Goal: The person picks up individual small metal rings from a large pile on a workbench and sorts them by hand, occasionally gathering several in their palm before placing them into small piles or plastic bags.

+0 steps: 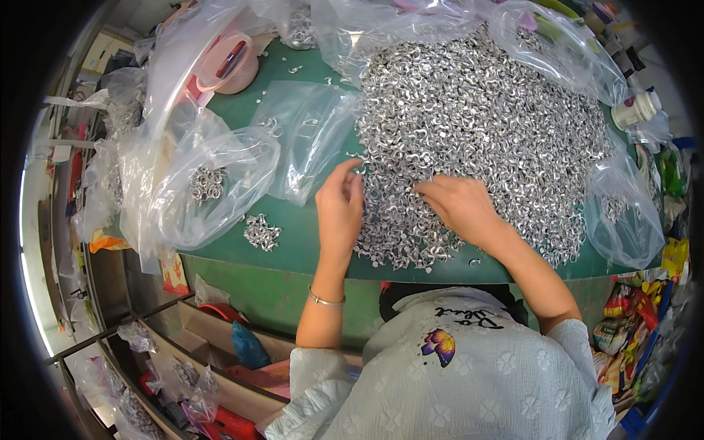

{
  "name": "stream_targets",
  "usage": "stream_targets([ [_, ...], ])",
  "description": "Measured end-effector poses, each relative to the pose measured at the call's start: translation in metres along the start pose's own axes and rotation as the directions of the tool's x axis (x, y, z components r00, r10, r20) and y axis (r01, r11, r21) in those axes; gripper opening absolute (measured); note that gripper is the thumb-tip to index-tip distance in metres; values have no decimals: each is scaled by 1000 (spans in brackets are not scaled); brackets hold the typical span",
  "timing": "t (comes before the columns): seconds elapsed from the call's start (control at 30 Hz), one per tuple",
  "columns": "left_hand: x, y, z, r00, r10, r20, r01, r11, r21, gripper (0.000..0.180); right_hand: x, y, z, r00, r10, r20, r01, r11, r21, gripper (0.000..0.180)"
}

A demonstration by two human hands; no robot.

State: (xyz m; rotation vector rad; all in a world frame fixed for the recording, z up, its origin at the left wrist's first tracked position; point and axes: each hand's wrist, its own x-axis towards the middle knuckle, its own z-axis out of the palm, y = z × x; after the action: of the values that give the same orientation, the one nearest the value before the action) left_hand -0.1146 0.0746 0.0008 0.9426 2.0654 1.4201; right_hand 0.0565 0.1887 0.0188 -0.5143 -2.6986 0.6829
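Note:
A wide heap of small curved silver metal pieces (484, 110) covers the middle and right of the green table (293, 227). My left hand (340, 202) is at the heap's left edge, fingers curled and thumb close to the index finger; whatever lies between them is too small to make out. On the heap's near part rests my right hand (463, 209), its fingertips pinched together among the pieces, hiding what they hold. A small separate pile of silver pieces (262, 232) lies left of my left hand. Beyond it is a flat clear plastic bag (304, 139).
Clear bags with metal pieces (209, 183) sit on the left. A pink basket (238, 70) holding a dark red object stands at the back left. Another clear bag (623, 213) hangs at the right edge, near a white cup (636, 110). Shelves with bags (176, 374) are below left.

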Motion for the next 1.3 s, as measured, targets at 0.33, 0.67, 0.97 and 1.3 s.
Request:
stream_targets([
  [0.33,23,-1,14,948,302,101,-311,814,491,12,-4,9,-10,989,38,-141,-53,993,-107,6],
  [0.67,15,8,8,996,70,-58,-66,996,62,7,-17,8,-28,948,308,-82,-298,948,107,5],
  [0.97,-18,21,17,918,-197,345,380,687,-619,21,-23,9,-30,947,267,-179,-247,961,128,5],
  [1.3,-39,32,35,804,-172,569,548,587,-596,25,-26,-11,-30,889,437,135,-364,496,789,9],
])
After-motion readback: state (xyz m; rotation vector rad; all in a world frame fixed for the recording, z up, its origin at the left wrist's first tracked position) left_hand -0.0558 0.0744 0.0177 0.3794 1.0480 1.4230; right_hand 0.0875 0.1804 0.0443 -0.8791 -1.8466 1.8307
